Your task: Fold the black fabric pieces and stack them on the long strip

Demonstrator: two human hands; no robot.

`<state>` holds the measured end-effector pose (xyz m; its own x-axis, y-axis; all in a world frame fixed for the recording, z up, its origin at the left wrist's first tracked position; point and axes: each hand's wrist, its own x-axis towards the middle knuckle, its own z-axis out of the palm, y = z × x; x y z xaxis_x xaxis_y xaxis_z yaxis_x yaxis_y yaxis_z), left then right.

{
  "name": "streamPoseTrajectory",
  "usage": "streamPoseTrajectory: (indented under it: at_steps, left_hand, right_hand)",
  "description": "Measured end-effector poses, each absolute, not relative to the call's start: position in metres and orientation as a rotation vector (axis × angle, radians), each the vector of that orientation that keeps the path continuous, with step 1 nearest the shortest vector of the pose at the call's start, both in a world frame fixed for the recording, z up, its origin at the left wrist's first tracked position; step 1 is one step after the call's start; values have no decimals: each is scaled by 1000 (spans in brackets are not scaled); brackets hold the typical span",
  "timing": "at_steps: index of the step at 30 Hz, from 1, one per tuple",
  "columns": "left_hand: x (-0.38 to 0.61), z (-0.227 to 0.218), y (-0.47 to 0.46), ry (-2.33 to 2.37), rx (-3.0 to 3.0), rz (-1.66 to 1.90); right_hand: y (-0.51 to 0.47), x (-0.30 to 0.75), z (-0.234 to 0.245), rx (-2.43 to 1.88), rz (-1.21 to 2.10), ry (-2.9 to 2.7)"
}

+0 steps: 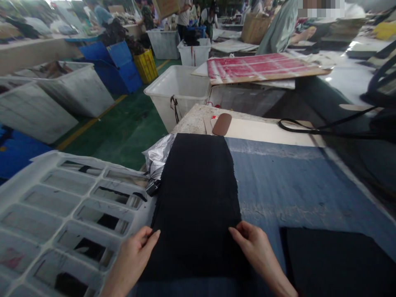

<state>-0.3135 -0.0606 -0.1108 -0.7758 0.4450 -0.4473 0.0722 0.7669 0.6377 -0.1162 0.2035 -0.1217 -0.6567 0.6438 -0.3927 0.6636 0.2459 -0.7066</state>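
Observation:
A long piece of black fabric [198, 194] lies flat in front of me, its side edges slightly frayed. My left hand [139, 251] pinches the left edge between thumb and fingers. On the opposite edge, at about the same height, my right hand [252, 241] has a similar pinch. Beneath the fabric is a blue cloth table cover [284, 181]. To the right of my right hand, more black fabric [337, 260] rests on this cover, apparently in a stack.
A white compartment tray [68, 218] holding dark scraps borders the table on the left. Beyond the fabric are a brown oval piece [222, 124], a silver bag [159, 154] and a black strap [309, 131]. A white bin [176, 88] stands past the table; people work farther back.

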Motion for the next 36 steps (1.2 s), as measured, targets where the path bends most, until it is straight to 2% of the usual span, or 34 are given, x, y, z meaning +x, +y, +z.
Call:
streamPoseTrajectory:
  at_steps: [10,20,23,27,33,36]
  left_hand:
    - [-314,-111,-57,2420,420,685]
    - [-315,-86,-45,2742,624,114]
    - [-306,-81,-39,2982,1048,238]
    - [-283,-89,-20,2814,1673,468]
    - [-266,-115,-13,2647,1798,420]
    - [-270,-122,-16,2633,1773,431]
  right_hand:
    - [202,-119,-117,1319,-1413,2461]
    - [202,-121,-113,1347,-1442,2464]
    - [202,-121,-110,1353,-1432,2477]
    - [202,-121,-109,1379,-1433,2472]
    - [200,-118,-98,1380,-1476,2445]
    - [204,-97,-81,1348,-1363,2574]
